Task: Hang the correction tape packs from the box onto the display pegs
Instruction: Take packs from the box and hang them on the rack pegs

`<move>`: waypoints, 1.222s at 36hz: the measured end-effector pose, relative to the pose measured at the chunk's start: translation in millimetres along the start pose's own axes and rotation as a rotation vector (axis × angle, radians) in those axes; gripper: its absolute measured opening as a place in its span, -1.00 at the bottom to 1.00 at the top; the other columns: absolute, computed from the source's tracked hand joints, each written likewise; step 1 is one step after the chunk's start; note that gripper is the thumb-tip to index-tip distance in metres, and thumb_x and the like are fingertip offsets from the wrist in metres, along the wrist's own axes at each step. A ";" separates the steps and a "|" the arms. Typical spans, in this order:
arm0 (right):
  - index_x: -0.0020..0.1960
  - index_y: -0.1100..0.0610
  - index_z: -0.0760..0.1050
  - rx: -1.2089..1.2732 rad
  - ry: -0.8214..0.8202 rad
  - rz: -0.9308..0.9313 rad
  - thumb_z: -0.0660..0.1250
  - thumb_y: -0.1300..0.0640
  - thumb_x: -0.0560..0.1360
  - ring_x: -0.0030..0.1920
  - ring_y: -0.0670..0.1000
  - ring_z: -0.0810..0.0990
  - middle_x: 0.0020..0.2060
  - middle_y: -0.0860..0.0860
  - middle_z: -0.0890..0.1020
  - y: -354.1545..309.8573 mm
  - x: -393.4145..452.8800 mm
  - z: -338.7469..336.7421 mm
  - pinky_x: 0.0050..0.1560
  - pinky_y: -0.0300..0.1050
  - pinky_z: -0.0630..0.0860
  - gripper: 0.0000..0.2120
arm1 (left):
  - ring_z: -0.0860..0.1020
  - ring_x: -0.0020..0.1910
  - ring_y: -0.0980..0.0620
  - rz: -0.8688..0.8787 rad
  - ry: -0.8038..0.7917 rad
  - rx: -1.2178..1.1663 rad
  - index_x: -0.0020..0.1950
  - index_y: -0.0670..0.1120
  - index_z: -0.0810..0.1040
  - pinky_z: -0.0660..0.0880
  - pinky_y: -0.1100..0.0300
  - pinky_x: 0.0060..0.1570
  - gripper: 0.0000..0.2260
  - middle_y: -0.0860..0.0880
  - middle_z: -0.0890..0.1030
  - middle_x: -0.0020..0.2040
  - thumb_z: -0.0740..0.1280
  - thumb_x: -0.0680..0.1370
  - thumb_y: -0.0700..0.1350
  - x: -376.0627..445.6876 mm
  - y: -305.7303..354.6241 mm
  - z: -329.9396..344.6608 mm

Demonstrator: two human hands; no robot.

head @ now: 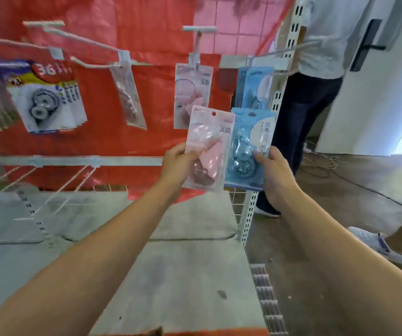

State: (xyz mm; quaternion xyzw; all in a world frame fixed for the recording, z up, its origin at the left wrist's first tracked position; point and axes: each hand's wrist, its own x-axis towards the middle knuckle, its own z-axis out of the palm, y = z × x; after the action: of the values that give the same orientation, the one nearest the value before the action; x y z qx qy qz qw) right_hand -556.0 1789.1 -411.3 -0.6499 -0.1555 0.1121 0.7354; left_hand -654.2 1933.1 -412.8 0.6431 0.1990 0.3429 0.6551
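Risks, widest first. The rack's pegs tilt and cross at odd angles; the peg above the hung pink pack (pixel 191 93) is seen end-on, so lining a small hang hole up with its tip looks fiddly. A miss would likely bump that pack and set it swinging or slide it off.

Both hands are loaded. The left hand (pixel 177 163) pinches a pink pack (pixel 208 146) by its lower left edge; the right hand (pixel 274 170) grips a blue pack (pixel 249 146) at its lower right. Both packs are held upright, side by side and touching or nearly so, below the hung pink pack and hung blue packs (pixel 255 87). No free hand to steady a peg. Grips sit low, far from the holes, so the tops may wobble or the glossy film slip.

Surroundings: red sheet (pixel 98 105) behind the rack; grey shelf (pixel 183 263) beneath; white upright (pixel 248 214) at the shelf's right edge, close beside the blue pack's route; a clear pack (pixel 128 98) and white packs (pixel 47 103) hang further left. A person's legs (pixel 301 122) stand just beyond the upright. The box is not in view.
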 end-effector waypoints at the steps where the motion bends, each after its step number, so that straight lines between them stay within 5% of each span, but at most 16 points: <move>1: -0.07 -0.05 0.47 0.006 -0.016 -0.039 0.19 0.22 0.61 -0.01 0.08 0.65 -0.05 -0.01 0.63 3.8 2.4 -1.9 0.04 0.12 0.60 -0.80 | 0.58 -0.20 0.01 0.042 0.001 -0.010 -0.23 -0.01 0.62 0.53 0.09 -0.07 -0.87 0.01 0.65 -0.23 0.43 0.46 -0.23 1.0 -3.5 2.3; 7: 0.22 0.06 0.43 0.099 -0.060 -0.236 0.16 0.21 0.63 0.05 0.06 0.63 0.06 0.01 0.61 5.3 3.4 -9.0 0.03 0.06 0.59 -0.80 | 0.57 -0.38 0.26 0.247 -0.026 -0.073 -0.16 -0.06 0.59 0.49 0.35 -0.32 -0.82 0.15 0.64 -0.37 0.33 0.51 -0.33 -5.5 -1.7 7.8; 12: 0.18 0.01 0.44 0.094 -0.085 -0.340 0.17 0.22 0.62 0.20 0.10 0.57 0.19 0.05 0.58 -12.6 -7.7 -11.6 0.29 0.18 0.46 -0.80 | 0.54 -0.24 0.11 0.387 -0.029 -0.036 -0.15 -0.01 0.59 0.46 0.25 -0.24 -0.84 -0.01 0.61 -0.19 0.34 0.53 -0.26 -16.7 19.3 1.9; 18: 0.14 0.04 0.43 0.093 -0.079 -0.368 0.15 0.22 0.64 0.16 0.09 0.59 0.11 0.02 0.60 -34.9 -18.8 -10.2 0.25 0.15 0.50 -0.84 | 0.57 -0.14 0.06 0.466 -0.013 -0.050 -0.13 0.01 0.58 0.50 0.20 -0.16 -0.84 0.01 0.62 -0.14 0.32 0.55 -0.24 -24.0 47.2 -3.8; 22: 0.19 0.06 0.43 0.079 -0.031 -0.365 0.18 0.20 0.62 0.16 0.09 0.59 0.17 0.07 0.59 -37.3 -18.6 -11.3 0.25 0.17 0.49 -0.83 | 0.59 -0.30 0.16 0.414 0.026 -0.085 -0.19 -0.02 0.57 0.51 0.26 -0.23 -0.82 0.08 0.62 -0.30 0.31 0.56 -0.26 -26.3 54.3 -9.1; 32: -0.06 0.00 0.42 0.044 0.044 -0.324 0.17 0.23 0.63 0.11 0.08 0.59 0.09 0.07 0.58 -39.9 -19.9 -15.1 0.21 0.12 0.52 -0.83 | 0.52 -0.24 0.10 0.354 0.080 -0.088 -0.23 -0.04 0.54 0.41 0.22 -0.19 -0.82 0.01 0.57 -0.24 0.31 0.56 -0.23 -21.4 54.2 -14.6; 37: 0.12 0.09 0.42 0.045 0.032 -0.327 0.17 0.21 0.63 0.10 0.08 0.60 0.13 0.08 0.59 -43.5 -19.0 -11.9 0.16 0.08 0.55 -0.89 | 0.56 -0.19 0.07 0.303 0.096 -0.047 -0.20 -0.03 0.57 0.46 0.20 -0.17 -0.83 0.00 0.63 -0.19 0.31 0.56 -0.22 -13.2 50.9 -14.4; 44: 0.11 0.08 0.41 0.048 0.066 -0.333 0.15 0.21 0.64 0.07 0.02 0.59 0.06 0.01 0.57 -46.6 -18.2 -13.5 0.05 -0.05 0.58 -0.89 | 0.54 -0.04 0.01 0.238 0.115 0.102 -0.13 0.01 0.54 0.46 0.11 0.01 -0.84 0.03 0.61 -0.10 0.28 0.58 -0.21 3.8 54.8 -6.3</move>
State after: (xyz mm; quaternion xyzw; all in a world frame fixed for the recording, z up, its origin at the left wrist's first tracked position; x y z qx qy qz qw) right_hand -569.5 1763.9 -368.1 -0.6009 -0.2341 -0.0289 0.7637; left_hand -666.7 1936.8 -359.0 0.6739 0.1756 0.4438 0.5640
